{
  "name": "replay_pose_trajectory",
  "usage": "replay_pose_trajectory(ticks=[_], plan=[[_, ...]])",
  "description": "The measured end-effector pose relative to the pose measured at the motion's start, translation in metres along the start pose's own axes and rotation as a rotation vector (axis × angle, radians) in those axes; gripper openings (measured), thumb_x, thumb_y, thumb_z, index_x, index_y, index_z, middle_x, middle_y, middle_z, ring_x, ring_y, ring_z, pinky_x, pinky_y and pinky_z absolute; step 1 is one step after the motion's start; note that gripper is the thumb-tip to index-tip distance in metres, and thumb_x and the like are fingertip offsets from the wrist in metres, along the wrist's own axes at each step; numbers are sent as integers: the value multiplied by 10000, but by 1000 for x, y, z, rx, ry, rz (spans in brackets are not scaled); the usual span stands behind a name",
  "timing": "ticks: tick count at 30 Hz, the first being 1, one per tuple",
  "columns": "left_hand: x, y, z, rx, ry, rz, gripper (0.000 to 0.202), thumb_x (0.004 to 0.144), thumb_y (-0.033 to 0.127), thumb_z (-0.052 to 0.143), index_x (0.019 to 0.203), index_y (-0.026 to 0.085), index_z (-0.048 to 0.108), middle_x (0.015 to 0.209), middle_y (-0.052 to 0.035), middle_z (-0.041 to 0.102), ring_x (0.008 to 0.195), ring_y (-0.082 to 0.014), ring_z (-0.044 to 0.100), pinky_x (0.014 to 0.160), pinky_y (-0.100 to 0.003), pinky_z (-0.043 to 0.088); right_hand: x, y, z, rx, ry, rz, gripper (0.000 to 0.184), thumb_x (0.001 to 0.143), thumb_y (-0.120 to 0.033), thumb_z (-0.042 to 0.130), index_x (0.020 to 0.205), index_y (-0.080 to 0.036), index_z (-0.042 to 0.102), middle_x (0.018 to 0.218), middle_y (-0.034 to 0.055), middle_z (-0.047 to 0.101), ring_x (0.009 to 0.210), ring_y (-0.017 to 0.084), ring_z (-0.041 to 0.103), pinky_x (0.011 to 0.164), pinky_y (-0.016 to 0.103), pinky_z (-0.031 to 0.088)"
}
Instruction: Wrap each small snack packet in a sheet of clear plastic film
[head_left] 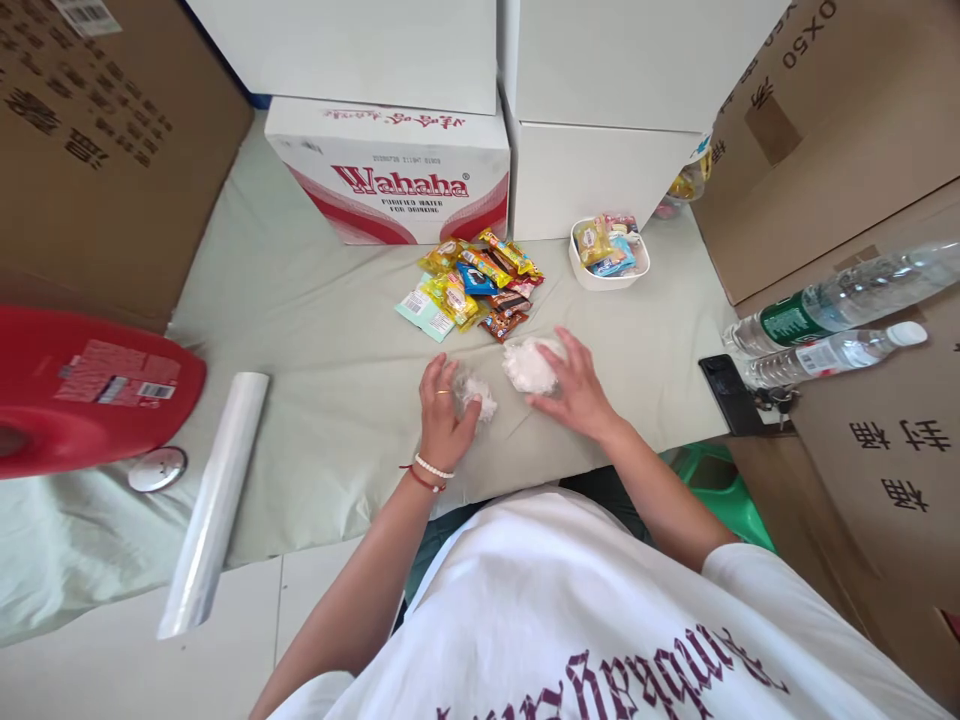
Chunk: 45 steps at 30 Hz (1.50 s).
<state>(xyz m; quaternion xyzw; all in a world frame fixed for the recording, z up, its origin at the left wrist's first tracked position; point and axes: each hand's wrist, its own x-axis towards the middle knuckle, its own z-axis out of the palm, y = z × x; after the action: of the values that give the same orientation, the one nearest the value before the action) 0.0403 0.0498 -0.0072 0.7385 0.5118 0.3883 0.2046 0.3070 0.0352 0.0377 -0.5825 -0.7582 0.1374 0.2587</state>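
Two crumpled clumps of thin clear plastic with white stuff in or among it lie on the cloth in front of me; I cannot make out exactly what they are. My left hand [444, 402] curls its fingers and thumb around the smaller clump [480, 398]. Around the right side of the larger, whiter clump [527, 366], my right hand [574, 385] has its thumb and fingers bent. Just beyond both hands is a pile of wrapped snacks [480, 281] in yellow, blue, brown and red, with a pale green packet [425, 308] at its left edge.
A white tub [609, 283] of packets stands back right, before white boxes [585, 180] and a Wahaha carton [397, 180]. At left are a plastic film roll [215, 500] and red container [97, 390]. Bottles [832, 358], a black phone [731, 395] and cardboard boxes [832, 130] edge the right.
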Motion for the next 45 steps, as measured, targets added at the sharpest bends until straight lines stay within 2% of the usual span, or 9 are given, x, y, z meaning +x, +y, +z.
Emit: replay_pose_trajectory(ticks=[3, 7, 13, 19, 25, 30, 35, 40, 45], plan=[[-12, -13, -9, 17, -20, -99, 569, 918, 227, 501, 1485, 220, 459, 1593, -165, 428, 1534, -301, 367, 1286, -567, 320, 7, 1, 24, -57, -178, -58, 596, 912, -351, 766, 1482, -304, 601, 1687, 114, 354, 1541, 389, 290, 1232, 636, 333], [-29, -27, -23, 194, -122, -92, 388, 863, 242, 562, 1233, 195, 669, 1456, -172, 568, 1495, -385, 394, 1250, -628, 346, 41, 26, 30, -79, -70, 60, 476, 940, -175, 607, 1403, -262, 673, 1567, 131, 497, 1397, 343, 460, 1207, 571, 388], [-50, -9, -41, 39, 0, -196, 196, 958, 348, 526, 1043, 228, 657, 1140, -116, 698, 1115, -282, 654, 1014, -475, 544, 161, 60, 3, -206, 289, 175, 544, 1045, -318, 451, 1576, -198, 458, 1621, 179, 379, 1557, 298, 293, 1261, 545, 279], [-57, 16, -51, -281, 48, -553, 271, 935, 443, 563, 1116, 244, 596, 692, 51, 579, 586, -155, 545, 615, -279, 465, 231, 77, 5, -290, 107, 309, 829, 981, -524, 603, 1605, -46, 342, 1680, 297, 245, 1569, 433, 205, 1237, 659, 217], [-54, 23, -40, -492, 169, -669, 291, 858, 479, 689, 1004, 237, 622, 878, -12, 679, 715, -151, 596, 645, -267, 478, 137, 3, 3, 33, 180, 96, 592, 1032, -538, 469, 1480, -159, 537, 1571, 222, 443, 1509, 372, 358, 1180, 609, 384], [-38, 31, -10, -672, 24, -639, 373, 798, 522, 750, 975, 224, 612, 870, -12, 670, 665, -143, 599, 607, -277, 503, 18, -52, 45, 810, -343, 249, 695, 759, -538, 835, 1374, -291, 626, 1246, 88, 698, 1013, 251, 688, 848, 396, 596], [-28, 37, 4, -759, -34, -637, 354, 884, 560, 670, 912, 224, 564, 700, 44, 570, 568, -114, 513, 576, -264, 442, -7, -27, 35, 1074, -117, 601, 441, 664, -471, 879, 1016, -251, 729, 787, -29, 655, 653, 150, 558, 641, 297, 515], [-32, 38, 8, -825, -14, -636, 352, 857, 539, 724, 871, 217, 582, 703, 39, 579, 622, -120, 527, 630, -275, 461, -21, -3, 3, 1172, -81, 681, 463, 599, -463, 944, 956, -242, 748, 816, -14, 672, 705, 151, 569, 636, 276, 493], [-41, 38, 4, -930, -14, -657, 305, 800, 437, 756, 925, 206, 601, 1010, -36, 696, 909, -163, 658, 880, -341, 544, -41, 1, 10, 1254, -39, 624, 332, 587, -338, 919, 853, -247, 742, 978, 10, 713, 786, 155, 599, 683, 265, 472]])
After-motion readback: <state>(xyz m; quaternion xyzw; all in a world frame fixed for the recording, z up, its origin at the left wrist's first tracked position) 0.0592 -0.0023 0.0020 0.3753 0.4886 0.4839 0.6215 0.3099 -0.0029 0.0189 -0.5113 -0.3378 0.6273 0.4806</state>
